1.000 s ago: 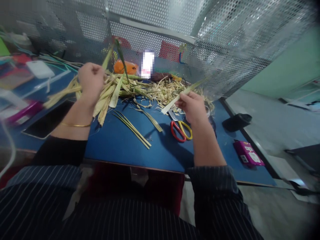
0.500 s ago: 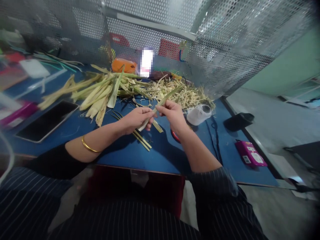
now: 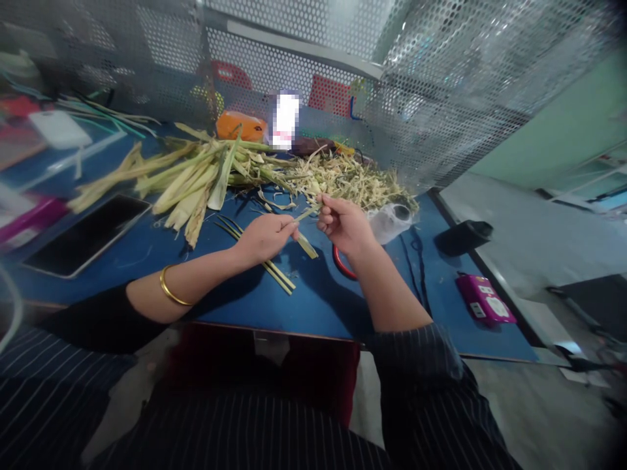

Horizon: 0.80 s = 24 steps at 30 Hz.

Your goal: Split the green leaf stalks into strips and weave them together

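Blue worktop [image 3: 323, 310], perforated screen [image 3: 274, 65] along its back edge: above its middle, left hand [image 3: 267, 238] and right hand [image 3: 345, 225] each pinch the pale leaf strip [image 3: 307, 213], which an uneven pull could split. A red loop handle [image 3: 343, 264] shows beside the right hand and might snag it; shreds [image 3: 362, 183] near the back edge could scatter if brushed.
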Available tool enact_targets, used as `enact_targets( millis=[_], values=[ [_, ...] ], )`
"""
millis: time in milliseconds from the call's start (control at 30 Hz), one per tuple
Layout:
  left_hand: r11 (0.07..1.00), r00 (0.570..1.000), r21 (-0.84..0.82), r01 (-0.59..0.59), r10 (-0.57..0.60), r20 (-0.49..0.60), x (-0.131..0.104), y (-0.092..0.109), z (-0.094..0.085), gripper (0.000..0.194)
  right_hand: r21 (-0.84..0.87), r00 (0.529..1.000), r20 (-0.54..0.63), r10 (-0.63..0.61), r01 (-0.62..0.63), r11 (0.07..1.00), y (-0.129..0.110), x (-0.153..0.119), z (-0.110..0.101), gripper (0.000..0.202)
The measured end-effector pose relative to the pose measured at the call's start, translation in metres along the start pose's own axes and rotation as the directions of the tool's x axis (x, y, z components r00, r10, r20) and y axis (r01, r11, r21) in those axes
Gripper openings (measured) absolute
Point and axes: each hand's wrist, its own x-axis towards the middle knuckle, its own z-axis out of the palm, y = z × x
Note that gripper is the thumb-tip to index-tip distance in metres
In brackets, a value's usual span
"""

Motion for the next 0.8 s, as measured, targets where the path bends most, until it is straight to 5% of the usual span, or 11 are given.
enact_targets(
  millis=[67,167,333,433,500,567,633,733,800],
  values=[
    [0.971,0.992,-0.209,0.115,-0.099,0.082,0.002,-0.002,-0.002,0.038,-0.026,0.998,0.057,-0.026,0.027,0.999,-0.002,-0.001,0.000,0.011],
    [0.773,0.924,-0.511,0.375,-0.271,0.268,0.004,-0.003,-0.008,0.041,-0.121,0.991,0.100,-0.085,0.097,0.988,-0.003,-0.001,-0.002,0.022],
    [0.614,0.839,-0.585,0.531,-0.282,0.465,0.005,-0.002,-0.021,0.024,-0.153,0.979,0.111,-0.170,0.186,0.971,0.000,0.004,-0.005,0.027],
    [0.633,0.892,-0.634,0.444,-0.244,0.381,0.006,0.002,-0.031,0.021,-0.168,0.957,0.053,-0.285,0.290,0.942,-0.002,0.003,-0.006,0.024],
    [0.649,0.942,-0.691,0.318,-0.297,0.154,0.009,0.004,-0.042,0.017,-0.309,0.931,0.040,-0.363,0.357,0.882,-0.003,-0.004,-0.001,0.025],
    [0.671,0.929,-0.718,0.182,-0.356,-0.097,0.014,0.003,-0.053,0.015,-0.566,0.919,0.136,-0.370,0.378,0.732,0.001,-0.017,0.009,0.027],
    [0.676,0.894,-0.728,0.112,-0.388,-0.223,0.018,-0.002,-0.061,0.016,-0.817,0.917,0.336,-0.214,0.397,0.418,0.012,-0.032,0.024,0.032],
    [0.649,0.886,-0.758,0.062,-0.386,-0.258,0.021,-0.013,-0.064,0.017,-0.922,0.921,0.386,-0.045,0.384,-0.049,0.037,-0.050,0.043,0.034],
    [0.639,0.890,-0.767,0.063,-0.384,-0.247,0.021,-0.020,-0.061,0.016,-0.917,0.936,0.353,0.007,0.347,-0.198,0.052,-0.056,0.050,0.026]
  ],
)
